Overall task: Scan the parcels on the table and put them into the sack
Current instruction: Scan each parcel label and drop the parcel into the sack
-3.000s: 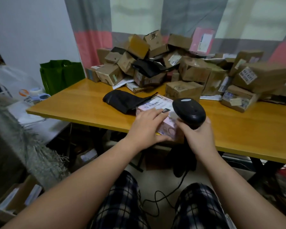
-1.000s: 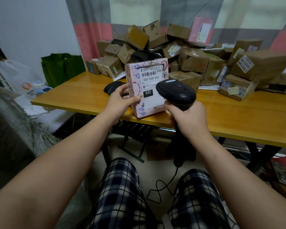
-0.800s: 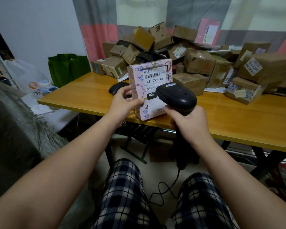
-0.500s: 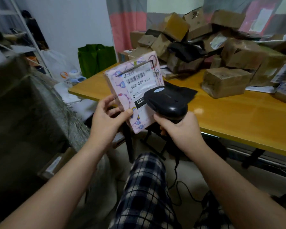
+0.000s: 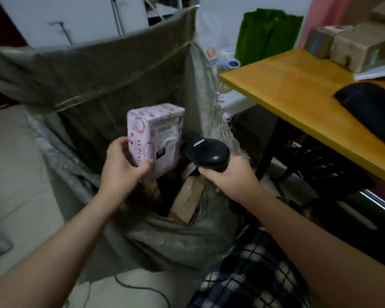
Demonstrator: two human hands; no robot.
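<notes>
The left hand (image 5: 122,167) holds the pink patterned parcel (image 5: 158,134) upright over the sack (image 5: 111,70) mouth, fingers (image 5: 119,144) and thumb curled round its lower end. At its 3 o'clock the right hand (image 5: 229,176) grips the barcode scanner (image 5: 209,155). Hazard: released here, the parcel may catch the slumped rim at 6 o'clock and fall outside. The sack contains a brown cardboard parcel (image 5: 185,201) and dark unidentifiable items.

1. White wall (image 5: 76,14) at back left; thin metal poles (image 5: 118,16) stand against it.
2. Pale floor (image 5: 11,174) at left. Light dim and even.
3. Yellow wooden surface (image 5: 298,92) at right, on dark legs (image 5: 268,150).
4. Green bag (image 5: 269,34) beyond the surface's corner, beside a pink curtain (image 5: 316,16).
</notes>
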